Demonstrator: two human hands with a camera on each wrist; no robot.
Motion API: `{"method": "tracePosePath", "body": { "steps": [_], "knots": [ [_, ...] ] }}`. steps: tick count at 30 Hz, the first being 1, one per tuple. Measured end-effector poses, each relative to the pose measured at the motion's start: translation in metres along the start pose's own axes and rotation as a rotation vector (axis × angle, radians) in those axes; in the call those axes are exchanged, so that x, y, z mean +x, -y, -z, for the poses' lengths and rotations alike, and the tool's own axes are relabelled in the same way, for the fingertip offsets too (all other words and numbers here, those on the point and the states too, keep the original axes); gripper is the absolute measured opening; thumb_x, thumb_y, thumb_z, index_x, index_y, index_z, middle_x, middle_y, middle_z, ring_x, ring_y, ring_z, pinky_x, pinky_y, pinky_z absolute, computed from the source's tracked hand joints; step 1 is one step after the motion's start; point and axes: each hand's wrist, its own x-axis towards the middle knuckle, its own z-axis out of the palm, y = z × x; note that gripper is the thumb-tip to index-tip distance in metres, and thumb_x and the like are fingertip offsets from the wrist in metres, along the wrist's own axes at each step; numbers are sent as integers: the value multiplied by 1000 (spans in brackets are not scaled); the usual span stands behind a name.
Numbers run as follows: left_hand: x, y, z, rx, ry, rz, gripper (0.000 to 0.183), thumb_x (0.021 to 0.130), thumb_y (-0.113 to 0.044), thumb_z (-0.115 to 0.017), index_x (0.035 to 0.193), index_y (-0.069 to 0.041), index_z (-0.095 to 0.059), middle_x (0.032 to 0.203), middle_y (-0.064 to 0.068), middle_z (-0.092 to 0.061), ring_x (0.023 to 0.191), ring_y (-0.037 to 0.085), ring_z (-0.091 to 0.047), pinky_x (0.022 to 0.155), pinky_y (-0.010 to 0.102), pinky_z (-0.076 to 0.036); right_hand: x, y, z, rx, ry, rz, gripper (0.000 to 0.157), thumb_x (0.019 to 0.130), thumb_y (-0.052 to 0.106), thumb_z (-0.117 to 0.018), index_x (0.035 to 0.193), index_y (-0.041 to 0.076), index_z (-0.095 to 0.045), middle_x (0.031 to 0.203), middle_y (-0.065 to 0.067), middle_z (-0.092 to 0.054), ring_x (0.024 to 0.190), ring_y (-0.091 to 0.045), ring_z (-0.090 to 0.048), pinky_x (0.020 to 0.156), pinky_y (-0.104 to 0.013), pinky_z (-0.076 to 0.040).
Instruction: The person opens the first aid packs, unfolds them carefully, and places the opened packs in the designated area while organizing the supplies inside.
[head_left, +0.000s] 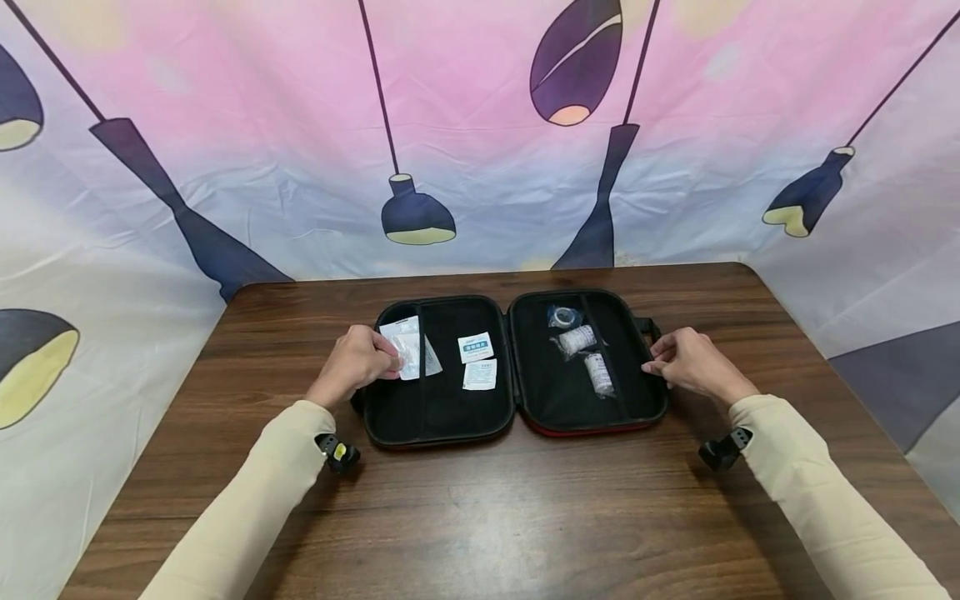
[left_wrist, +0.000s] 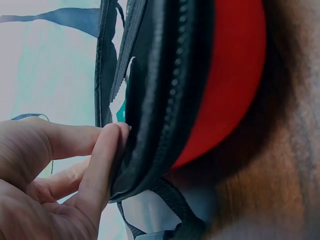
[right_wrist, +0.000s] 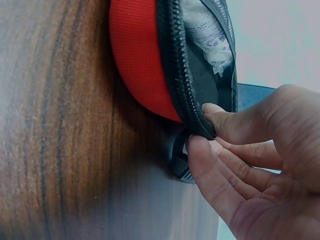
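Note:
An unfolded black case [head_left: 457, 425] with red outer sides lies on the table, its two halves spread flat. At the left half's outer edge, my left hand [head_left: 360, 358] pinches a white packet [head_left: 408, 346] by the mesh pocket; in the left wrist view a white and green packet [left_wrist: 120, 105] meets the fingertips. My right hand [head_left: 690, 362] grips the zippered rim of the right half between thumb and fingers, as the right wrist view shows. Two small packets [head_left: 480, 374] lie in the left half. Wrapped bandage rolls [head_left: 577, 340] and a blue-wrapped roll [head_left: 564, 317] sit in the right half.
The wooden table [head_left: 480, 517] carries the case near its far side. Behind it hangs a patterned cloth [head_left: 300, 150]. A black strap handle [head_left: 647, 327] sticks out from the case's right side. Small dark cameras [head_left: 723, 450] are worn at both wrists.

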Motion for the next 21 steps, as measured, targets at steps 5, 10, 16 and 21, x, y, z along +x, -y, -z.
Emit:
{"method": "tracePosePath", "body": {
  "steps": [5, 10, 16, 21],
  "knots": [
    [-2, -1, -1, 21, -8, -7, 15, 90, -6, -74, 101, 4, -74, 107, 20, -72, 76, 17, -75, 80, 37, -61, 0, 0, 1, -6, -4, -6, 35, 94, 11, -73, 112, -17, -62, 95, -23, -68, 66, -18, -65, 60, -34, -57],
    [1, -4, -4, 23, -6, -11, 16, 91, -7, -74, 103, 4, -74, 112, 21, -70, 79, 19, -76, 81, 39, -61, -1, 0, 0, -11, -9, -10, 35, 94, 11, -73, 112, -17, -62, 95, -23, -68, 66, -18, -65, 60, -34, -57],
    [9, -6, -10, 9, 15, -7, 17, 92, -8, -74, 104, 4, -74, 110, 20, -72, 81, 21, -76, 79, 39, -61, -1, 1, -2, -12, -12, -20, 35, 95, 11, -72, 113, -16, -63, 96, -23, -68, 67, -18, -65, 62, -34, -58],
    [12, -3, -13, -1, 27, -35, 17, 94, -7, -71, 105, 5, -74, 110, 20, -73, 79, 20, -76, 76, 36, -62, 0, 0, -2, -17, -15, -2, 35, 95, 11, -72, 113, -17, -63, 96, -23, -69, 65, -18, -66, 61, -35, -58]
  ]
}}
